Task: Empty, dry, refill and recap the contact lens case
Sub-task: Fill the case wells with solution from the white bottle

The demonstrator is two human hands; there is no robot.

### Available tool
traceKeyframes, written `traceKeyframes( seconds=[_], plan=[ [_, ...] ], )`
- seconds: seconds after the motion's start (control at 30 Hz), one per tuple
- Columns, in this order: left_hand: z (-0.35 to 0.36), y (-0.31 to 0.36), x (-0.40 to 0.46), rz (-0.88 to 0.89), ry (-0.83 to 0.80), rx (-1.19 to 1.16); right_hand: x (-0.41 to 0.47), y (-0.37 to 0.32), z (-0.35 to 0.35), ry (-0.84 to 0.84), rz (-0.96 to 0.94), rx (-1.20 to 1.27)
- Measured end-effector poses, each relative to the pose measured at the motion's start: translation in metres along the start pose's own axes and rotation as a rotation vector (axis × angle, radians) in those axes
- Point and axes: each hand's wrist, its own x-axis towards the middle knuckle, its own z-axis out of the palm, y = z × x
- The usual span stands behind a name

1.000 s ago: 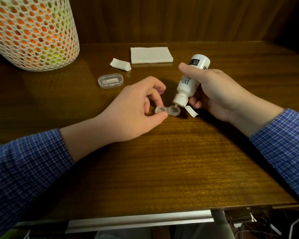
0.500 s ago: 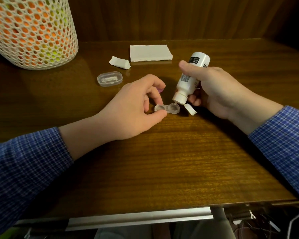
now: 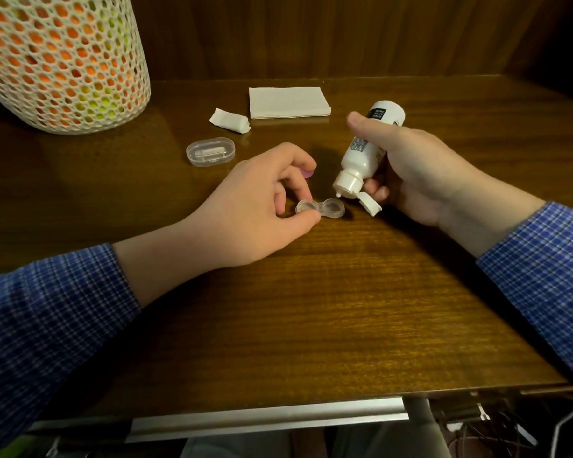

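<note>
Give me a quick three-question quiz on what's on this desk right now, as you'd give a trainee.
1. True or false: the bottle's flip cap hangs open.
2. Which hand steadies the lens case: (a) left hand, (b) right hand, (c) neither?
3. Fill in: the folded tissue lies on the desk beyond the ______ and nearer the back wall.

Key
1. True: the cap dangles beside the nozzle, which points down above the case's right well.
2. (a): thumb and fingers pinch the left well; the right hand grips the bottle.
3. Hands.
</note>
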Motion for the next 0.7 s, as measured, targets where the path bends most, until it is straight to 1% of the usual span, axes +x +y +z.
traceKeyframes(
  seconds=[0.17,0.7],
  plan=[
    [0.0004,-0.0015,0.0005,0.004,0.005,0.001,-0.0020,0.0004,0.0016,-0.010,-0.026,-0.030],
    [0.0010,-0.0036,0.0017,0.008,0.010,-0.010,-0.0024,0.0006,0.0025,0.007,-0.024,-0.031]
  ],
)
